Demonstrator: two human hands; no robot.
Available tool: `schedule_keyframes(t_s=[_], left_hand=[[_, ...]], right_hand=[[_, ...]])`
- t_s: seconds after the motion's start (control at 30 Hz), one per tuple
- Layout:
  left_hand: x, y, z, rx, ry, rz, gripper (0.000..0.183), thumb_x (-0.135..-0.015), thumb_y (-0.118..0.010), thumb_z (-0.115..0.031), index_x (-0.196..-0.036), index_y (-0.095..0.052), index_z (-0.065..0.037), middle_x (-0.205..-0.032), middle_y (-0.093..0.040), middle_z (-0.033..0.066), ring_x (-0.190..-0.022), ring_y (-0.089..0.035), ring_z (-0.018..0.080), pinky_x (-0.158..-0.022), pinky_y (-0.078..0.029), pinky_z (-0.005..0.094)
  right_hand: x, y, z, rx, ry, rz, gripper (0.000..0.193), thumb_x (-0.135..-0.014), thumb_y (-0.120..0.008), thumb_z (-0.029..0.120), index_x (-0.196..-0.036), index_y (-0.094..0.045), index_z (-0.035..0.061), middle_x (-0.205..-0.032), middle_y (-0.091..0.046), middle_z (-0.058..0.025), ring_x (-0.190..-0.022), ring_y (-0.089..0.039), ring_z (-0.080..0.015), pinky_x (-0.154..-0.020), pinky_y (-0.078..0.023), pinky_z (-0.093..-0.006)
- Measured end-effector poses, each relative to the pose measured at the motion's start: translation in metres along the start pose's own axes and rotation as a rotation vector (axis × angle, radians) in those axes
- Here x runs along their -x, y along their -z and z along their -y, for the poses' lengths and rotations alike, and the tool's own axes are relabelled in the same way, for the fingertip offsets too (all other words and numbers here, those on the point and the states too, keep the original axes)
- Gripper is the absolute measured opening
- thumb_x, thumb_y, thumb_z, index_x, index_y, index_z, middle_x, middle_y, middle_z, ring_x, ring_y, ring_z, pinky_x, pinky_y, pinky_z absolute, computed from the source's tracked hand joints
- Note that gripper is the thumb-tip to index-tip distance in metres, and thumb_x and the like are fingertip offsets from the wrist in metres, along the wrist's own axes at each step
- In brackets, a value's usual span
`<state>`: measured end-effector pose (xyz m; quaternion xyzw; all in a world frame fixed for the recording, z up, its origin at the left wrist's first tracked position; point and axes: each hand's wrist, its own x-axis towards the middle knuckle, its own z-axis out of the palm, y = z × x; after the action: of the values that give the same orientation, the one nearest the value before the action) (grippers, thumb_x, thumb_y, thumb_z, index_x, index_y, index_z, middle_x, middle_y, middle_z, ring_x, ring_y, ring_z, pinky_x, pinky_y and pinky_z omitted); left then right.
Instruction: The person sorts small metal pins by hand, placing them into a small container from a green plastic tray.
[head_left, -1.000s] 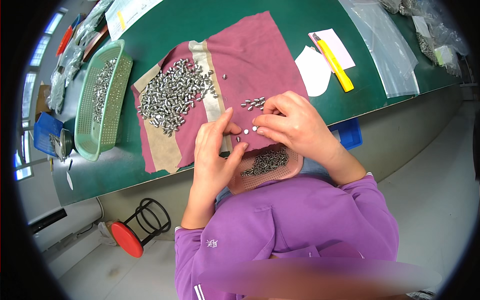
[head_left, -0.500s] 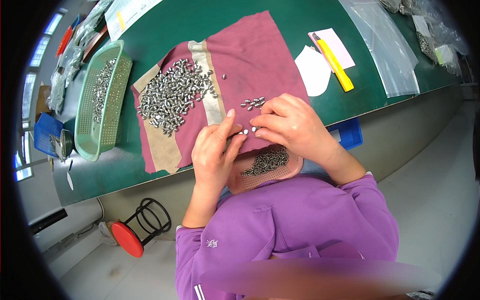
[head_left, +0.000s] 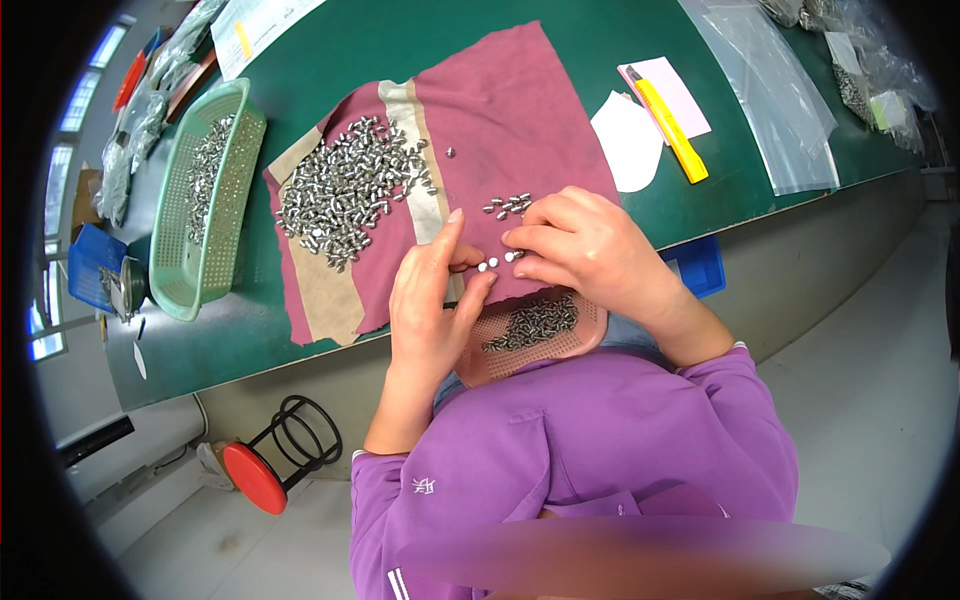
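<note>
On a maroon cloth (head_left: 520, 110), three small shiny metal pieces (head_left: 493, 262) with bright ends stand out between my hands. My left hand (head_left: 425, 290) is at the left of them, index finger raised, thumb and fingers apart around the leftmost piece. My right hand (head_left: 595, 250) pinches a small metal cylinder (head_left: 517, 255) between thumb and fingertips at the right end of the row. A few loose cylinders (head_left: 507, 206) lie just beyond the right fingers. Farther left spreads a large pile of the same metal cylinders (head_left: 345, 190). A single cylinder (head_left: 450, 153) sits apart.
A pink basket (head_left: 475, 365) of metal pieces rests at my lap, under the table edge. At left stand a green basket (head_left: 180, 290) and a blue bin (head_left: 90, 265). A yellow utility knife (head_left: 670, 125) lies on paper at right, near plastic bags (head_left: 765, 100). A red stool (head_left: 255, 478) stands below.
My left thumb and fingers have spread a little wider, leaving the bright-ended pieces more exposed. My right hand has barely shifted and keeps its pinch.
</note>
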<state>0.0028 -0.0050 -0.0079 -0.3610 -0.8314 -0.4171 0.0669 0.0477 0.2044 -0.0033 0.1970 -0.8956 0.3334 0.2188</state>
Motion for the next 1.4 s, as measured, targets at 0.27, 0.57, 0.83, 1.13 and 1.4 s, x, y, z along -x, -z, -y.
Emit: schedule_keyframes(t_s=[0.27, 0.57, 0.83, 1.13, 1.4], left_hand=[[-0.003, 0.002, -0.003, 0.012, 0.021, 0.016, 0.076, -0.069, -0.08, 0.003, -0.139, -0.052, -0.002, -0.091, -0.07, 0.0053, -0.081, -0.063, 0.0195, -0.074, -0.053, 0.0326], [-0.006, -0.003, -0.003, 0.082, 0.054, 0.041, 0.075, -0.071, -0.077, 0.006, -0.141, -0.052, -0.006, -0.094, -0.067, 0.0034, -0.083, -0.06, 0.0141, -0.073, -0.049, 0.0266], [-0.005, -0.001, -0.003, 0.073, 0.059, 0.058, 0.077, -0.069, -0.079, 0.004, -0.141, -0.052, -0.005, -0.095, -0.068, 0.0045, -0.083, -0.061, 0.017, -0.075, -0.051, 0.0297], [-0.006, 0.003, -0.004, 0.115, 0.102, 0.092, 0.075, -0.071, -0.077, 0.004, -0.141, -0.05, -0.002, -0.094, -0.069, 0.0063, -0.082, -0.062, 0.0209, -0.077, -0.052, 0.0333], [-0.008, 0.008, -0.006, 0.149, 0.071, 0.225, 0.073, -0.071, -0.077, 0.004, -0.139, -0.052, -0.002, -0.088, -0.066, 0.0068, -0.082, -0.062, 0.0219, -0.075, -0.051, 0.0339]], right_hand=[[0.004, 0.004, -0.001, -0.075, -0.117, 0.022, 0.019, -0.076, -0.078, 0.014, -0.091, -0.07, 0.0064, -0.088, -0.063, -0.0061, -0.08, -0.061, -0.0252, -0.071, -0.05, -0.0367], [0.002, 0.0, 0.0, -0.066, -0.106, 0.007, 0.018, -0.076, -0.077, 0.015, -0.089, -0.068, 0.0069, -0.085, -0.06, -0.0057, -0.078, -0.058, -0.0258, -0.07, -0.048, -0.0377], [0.001, 0.004, 0.004, -0.053, -0.105, 0.073, 0.021, -0.077, -0.077, 0.013, -0.093, -0.066, 0.0063, -0.09, -0.06, -0.0073, -0.083, -0.058, -0.0263, -0.074, -0.049, -0.0384], [0.004, 0.003, 0.004, -0.134, -0.176, 0.03, 0.027, -0.074, -0.078, 0.013, -0.099, -0.069, 0.0062, -0.093, -0.062, -0.0075, -0.088, -0.061, -0.0271, -0.077, -0.05, -0.0397], [0.008, 0.001, 0.0, -0.135, -0.079, 0.08, 0.021, -0.075, -0.078, 0.014, -0.093, -0.069, 0.0073, -0.087, -0.061, -0.0066, -0.083, -0.06, -0.0274, -0.074, -0.049, -0.0387]])
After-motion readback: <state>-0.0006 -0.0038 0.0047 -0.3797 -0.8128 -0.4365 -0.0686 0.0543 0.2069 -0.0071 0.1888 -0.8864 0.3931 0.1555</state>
